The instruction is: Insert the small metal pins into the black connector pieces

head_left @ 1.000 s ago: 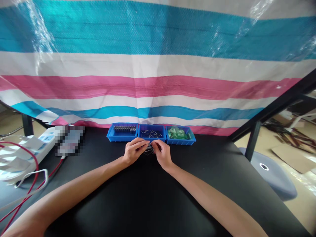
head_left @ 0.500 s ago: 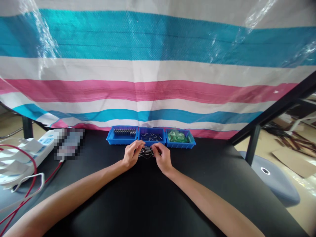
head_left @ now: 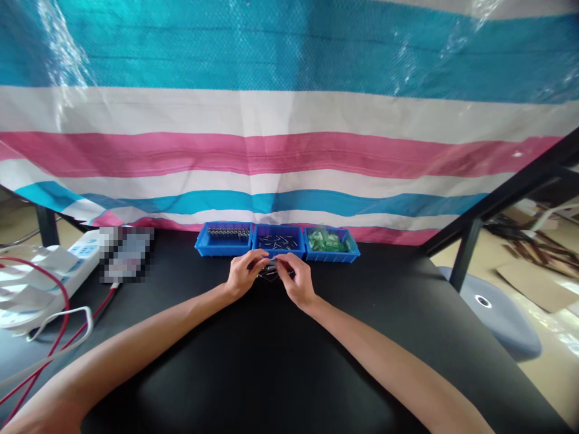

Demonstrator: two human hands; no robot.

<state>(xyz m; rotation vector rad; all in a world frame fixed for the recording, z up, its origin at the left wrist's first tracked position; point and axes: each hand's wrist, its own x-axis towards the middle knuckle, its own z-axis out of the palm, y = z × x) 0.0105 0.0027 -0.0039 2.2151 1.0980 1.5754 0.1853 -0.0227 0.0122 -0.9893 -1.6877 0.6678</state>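
My left hand [head_left: 244,274] and my right hand [head_left: 297,281] meet by their fingertips just in front of the middle blue bin [head_left: 277,250]. Both are closed in a pinch; whatever is between the fingers is too small to make out. Below the fingertips lies a small heap of dark and silvery metal parts [head_left: 270,270], partly covered by the hands. Loose thin metal pins [head_left: 279,242] are scattered inside the middle bin. Short metal cylinders [head_left: 228,232] stand in rows in the left blue bin [head_left: 224,248]. Green plastic packets [head_left: 328,240] fill the right blue bin [head_left: 332,257].
A white power strip [head_left: 54,289] with plugs and red and white cables stands at the left of the black table [head_left: 271,374]. Beside it lies a blurred-out device [head_left: 127,253]. A striped sheet [head_left: 271,150] hangs behind the bins. A grey stool [head_left: 497,319] is beyond the right edge.
My fingertips have come closer together above the metal parts, the left hand shifting slightly right. The view has tilted down a little.
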